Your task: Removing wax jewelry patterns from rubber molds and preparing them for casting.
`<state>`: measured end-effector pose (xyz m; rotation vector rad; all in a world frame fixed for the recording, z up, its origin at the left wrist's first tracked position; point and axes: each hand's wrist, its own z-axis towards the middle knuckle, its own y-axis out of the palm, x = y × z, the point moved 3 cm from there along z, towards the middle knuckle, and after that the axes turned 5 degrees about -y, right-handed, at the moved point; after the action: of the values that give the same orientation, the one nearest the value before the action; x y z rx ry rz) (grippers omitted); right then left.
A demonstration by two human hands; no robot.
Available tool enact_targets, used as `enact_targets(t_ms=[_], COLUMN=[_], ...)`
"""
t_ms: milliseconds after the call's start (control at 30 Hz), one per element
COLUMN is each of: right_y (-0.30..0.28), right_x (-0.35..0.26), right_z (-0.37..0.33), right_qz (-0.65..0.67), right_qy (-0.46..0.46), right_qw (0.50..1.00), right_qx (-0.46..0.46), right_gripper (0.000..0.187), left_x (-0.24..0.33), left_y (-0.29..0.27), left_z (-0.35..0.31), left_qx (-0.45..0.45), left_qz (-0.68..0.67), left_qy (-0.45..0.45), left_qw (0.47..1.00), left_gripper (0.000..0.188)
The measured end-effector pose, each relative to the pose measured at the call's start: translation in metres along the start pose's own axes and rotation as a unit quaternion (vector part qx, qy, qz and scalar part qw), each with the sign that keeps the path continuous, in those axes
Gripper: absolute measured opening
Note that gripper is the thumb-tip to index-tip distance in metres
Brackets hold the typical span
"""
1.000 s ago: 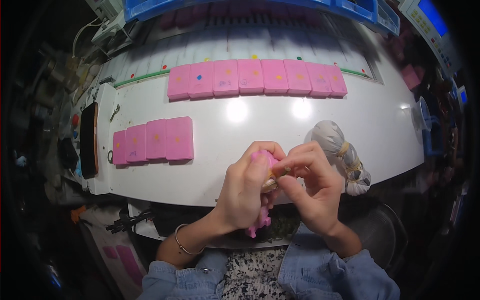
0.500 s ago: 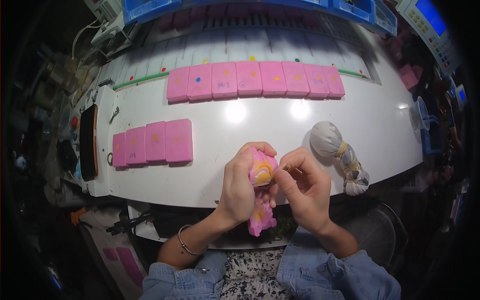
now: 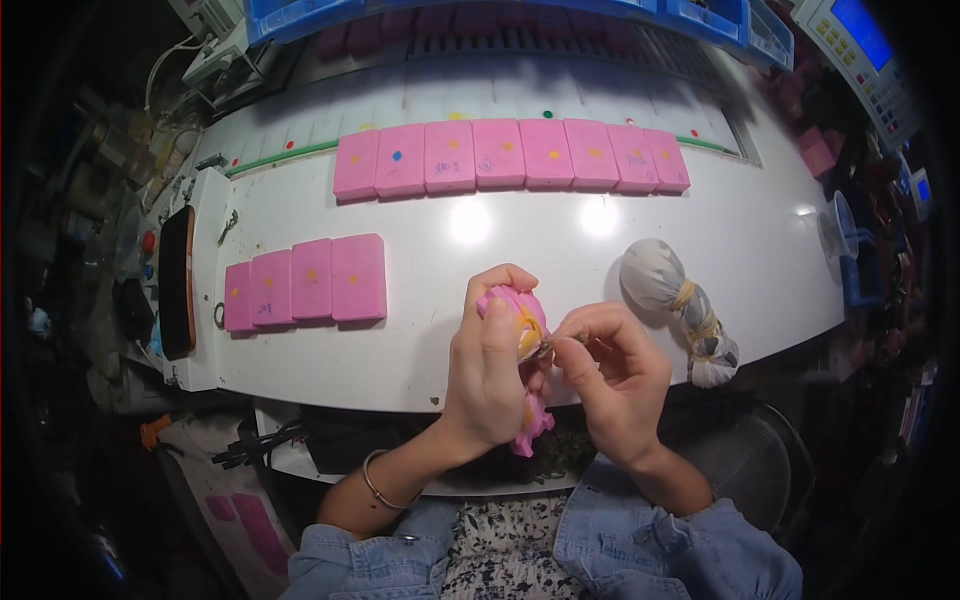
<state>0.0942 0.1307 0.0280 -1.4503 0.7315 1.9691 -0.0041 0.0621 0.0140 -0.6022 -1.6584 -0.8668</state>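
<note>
My left hand (image 3: pixel 482 380) is wrapped round a pink rubber mould (image 3: pixel 513 298), bent open, with a yellow patch on its inner face. A wavy-edged pink flap (image 3: pixel 532 428) of it hangs below my fingers. Close against it, my right hand (image 3: pixel 625 375) pinches a small dark brownish piece (image 3: pixel 547 350) at the mould's opening. Its exact kind is too small to make out. Both hands are over the front edge of the white table (image 3: pixel 420 365).
A row of pink blocks (image 3: pixel 497 155) lies by the green-edged belt (image 3: pixel 480 95), and several more (image 3: pixel 358 278) sit at the left. On the right rests a grey cloth bundle (image 3: pixel 655 272) tied with bands. Blue bins (image 3: pixel 700 18) stand at the back.
My left hand has turned the mould slightly leftward and its hanging flap has risen a little. My right hand keeps its pinch. The belt's coloured dots have shifted left.
</note>
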Motion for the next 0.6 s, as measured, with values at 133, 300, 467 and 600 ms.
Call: enact_targets(t_ms=[133, 300, 467, 600], right_y=[-0.0022, -0.0017, -0.0023, -0.0032], right_x=[-0.0002, 0.0, -0.0044, -0.0057], right_z=[0.0007, -0.002, -0.0014, -0.0007], right_qz=[-0.023, -0.027, -0.08, -0.066], right_qy=[-0.016, -0.045, -0.083, -0.042], right_qw=[1.0, 0.999, 0.993, 0.997], right_qx=[-0.005, 0.001, -0.011, 0.003], right_gripper=[0.006, 0.009, 0.009, 0.009], left_x=[-0.0003, 0.0008, -0.0018, 0.0007], left_y=[0.0009, -0.0001, -0.001, 0.0023], left_z=[-0.0005, -0.0003, 0.0007, -0.0013], left_qx=[0.004, -0.011, -0.012, 0.0], left_qz=[0.016, 0.011, -0.016, 0.045], left_qy=[0.013, -0.003, -0.023, 0.009], left_qw=[1.0, 1.0, 1.0, 0.999], left_gripper=[0.036, 0.039, 0.04, 0.039])
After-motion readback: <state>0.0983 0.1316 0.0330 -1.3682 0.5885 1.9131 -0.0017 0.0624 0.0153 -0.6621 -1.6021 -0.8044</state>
